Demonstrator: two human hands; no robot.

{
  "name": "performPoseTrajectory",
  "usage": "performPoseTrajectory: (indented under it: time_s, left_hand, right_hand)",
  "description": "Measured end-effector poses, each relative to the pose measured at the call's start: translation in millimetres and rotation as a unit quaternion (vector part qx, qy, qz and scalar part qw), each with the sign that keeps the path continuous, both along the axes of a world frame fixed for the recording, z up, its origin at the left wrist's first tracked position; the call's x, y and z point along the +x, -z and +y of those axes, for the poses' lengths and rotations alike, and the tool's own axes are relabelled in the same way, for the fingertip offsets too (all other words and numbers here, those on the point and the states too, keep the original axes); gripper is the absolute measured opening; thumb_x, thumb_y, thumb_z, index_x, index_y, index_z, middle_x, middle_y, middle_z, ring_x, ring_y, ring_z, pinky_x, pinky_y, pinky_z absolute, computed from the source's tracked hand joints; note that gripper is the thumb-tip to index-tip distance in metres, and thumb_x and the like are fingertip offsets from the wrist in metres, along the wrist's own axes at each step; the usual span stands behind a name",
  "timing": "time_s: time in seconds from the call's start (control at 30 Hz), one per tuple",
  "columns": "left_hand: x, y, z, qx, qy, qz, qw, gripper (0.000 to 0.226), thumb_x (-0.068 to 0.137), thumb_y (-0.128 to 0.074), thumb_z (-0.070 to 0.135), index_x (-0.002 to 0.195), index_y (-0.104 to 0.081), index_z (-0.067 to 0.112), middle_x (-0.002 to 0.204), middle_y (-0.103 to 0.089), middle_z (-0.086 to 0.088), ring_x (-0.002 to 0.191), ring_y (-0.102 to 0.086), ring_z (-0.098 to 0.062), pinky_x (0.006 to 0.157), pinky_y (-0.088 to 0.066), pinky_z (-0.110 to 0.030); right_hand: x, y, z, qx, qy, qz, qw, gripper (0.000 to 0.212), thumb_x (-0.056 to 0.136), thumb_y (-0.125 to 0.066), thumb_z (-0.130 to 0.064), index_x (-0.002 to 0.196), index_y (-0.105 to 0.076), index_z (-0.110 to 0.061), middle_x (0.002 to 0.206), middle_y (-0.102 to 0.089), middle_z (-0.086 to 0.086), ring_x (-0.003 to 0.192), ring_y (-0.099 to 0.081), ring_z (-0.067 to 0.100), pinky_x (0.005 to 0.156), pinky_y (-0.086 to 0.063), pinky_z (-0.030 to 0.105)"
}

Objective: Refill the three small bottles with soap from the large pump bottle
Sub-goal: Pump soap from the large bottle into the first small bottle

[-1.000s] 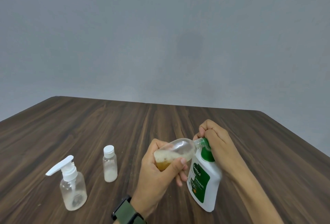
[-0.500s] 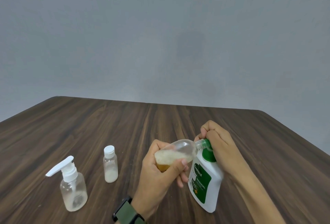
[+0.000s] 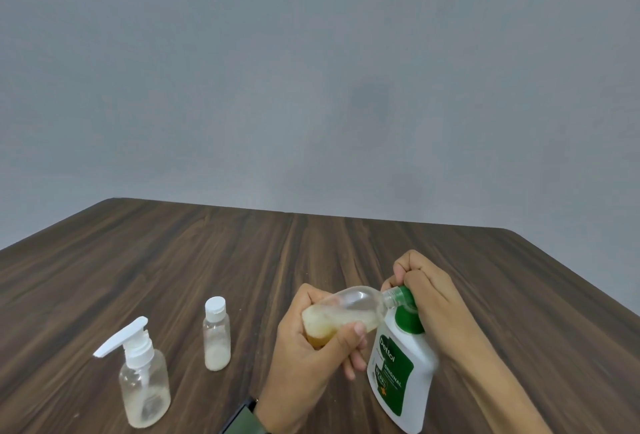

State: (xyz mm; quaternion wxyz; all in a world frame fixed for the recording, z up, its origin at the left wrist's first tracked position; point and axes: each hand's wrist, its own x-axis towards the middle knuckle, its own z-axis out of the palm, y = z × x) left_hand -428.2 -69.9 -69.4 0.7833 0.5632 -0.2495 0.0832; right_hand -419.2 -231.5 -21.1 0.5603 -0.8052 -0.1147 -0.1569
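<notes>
1. The left hand point(image 3: 313, 347) is gripping a clear small bottle point(image 3: 346, 314), fingers and thumb curled round its lower half, and is holding it tipped nearly on its side above the counter point(image 3: 242, 260).
2. The open neck of that bottle is pointing right and is meeting the green spout of the large pump bottle point(image 3: 403, 371); pale foamy soap with an amber layer is sitting in the bottle's lower end, inside the left hand's grasp.
3. The right hand point(image 3: 429, 298) is closing round the green pump head on top of the large pump bottle, fingers curled down over it, so the pump head is mostly hidden.
4. The large pump bottle, white with a green label, is standing at the near right of the counter, leaning slightly, just beside the left hand's fingertips.
5. A small capped bottle point(image 3: 217, 335) with a white lid is standing upright left of the left hand, well apart from it, with white soap filling its bottom part.
6. A small pump bottle point(image 3: 143, 383) with a white pump top is standing upright at the near left, near the capped bottle but not touching it; its nozzle is pointing left, and only a thin film is showing inside.
7. A dark green watch strap point(image 3: 247, 421) is showing on the left wrist at the bottom edge.
</notes>
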Motion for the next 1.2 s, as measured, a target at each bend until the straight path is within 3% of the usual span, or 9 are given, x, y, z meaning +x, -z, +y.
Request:
performPoseTrajectory:
  time_s: [0.17, 0.4, 0.57, 0.83, 1.2]
  left_hand:
    - [-1, -4, 1, 0.0, 0.003, -0.008, 1.0, 0.048, 0.064, -0.073, 0.026, 0.091, -0.046, -0.002, 0.067, -0.068, -0.018, 0.047, -0.062, -0.024, 0.039, -0.048, -0.025]
    - [1, -2, 1, 0.008, 0.012, 0.008, 1.0, 0.049, 0.064, -0.074, 0.028, 0.092, -0.046, -0.001, 0.066, -0.068, -0.017, 0.048, -0.062, -0.023, 0.04, -0.048, -0.025]
    - [1, -5, 4, 0.001, 0.015, 0.003, 1.0, 0.049, 0.066, -0.073, 0.026, 0.095, -0.045, -0.003, 0.069, -0.068, -0.018, 0.049, -0.063, -0.023, 0.041, -0.049, -0.025]
    - [3, 0, 2, 0.003, 0.015, 0.006, 1.0, 0.061, 0.059, -0.081, 0.036, 0.092, -0.046, -0.002, 0.067, -0.068, -0.02, 0.047, -0.062, -0.025, 0.039, -0.047, -0.025]
    - [4, -1, 4, -0.001, 0.014, 0.01, 1.0, 0.065, 0.057, -0.083, 0.039, 0.092, -0.047, -0.002, 0.067, -0.067, -0.023, 0.048, -0.062, -0.028, 0.04, -0.048, -0.027]
  right_hand:
    - [0, -12, 1, -0.017, -0.004, -0.001, 1.0, 0.021, 0.075, -0.037, -0.023, 0.058, -0.048, -0.028, 0.07, -0.058, 0.014, 0.063, -0.045, 0.021, 0.06, -0.037, 0.037]
    - [0, -1, 2, 0.0, 0.005, 0.006, 1.0, 0.023, 0.077, -0.036, -0.023, 0.058, -0.048, -0.029, 0.063, -0.056, 0.008, 0.053, -0.047, 0.017, 0.054, -0.038, 0.032]
    - [-2, -16, 3, -0.037, -0.001, 0.008, 0.999, 0.022, 0.075, -0.037, -0.024, 0.058, -0.05, -0.029, 0.073, -0.057, 0.022, 0.062, -0.047, 0.02, 0.06, -0.038, 0.036]
    - [-2, -2, 1, 0.009, -0.011, 0.022, 1.0, 0.028, 0.082, -0.038, -0.019, 0.058, -0.049, -0.027, 0.063, -0.06, 0.003, 0.054, -0.048, 0.016, 0.054, -0.039, 0.033]
    - [3, -10, 3, 0.002, -0.016, 0.003, 1.0, 0.021, 0.073, -0.037, -0.021, 0.057, -0.049, -0.025, 0.069, -0.065, 0.008, 0.059, -0.052, 0.016, 0.058, -0.041, 0.033]
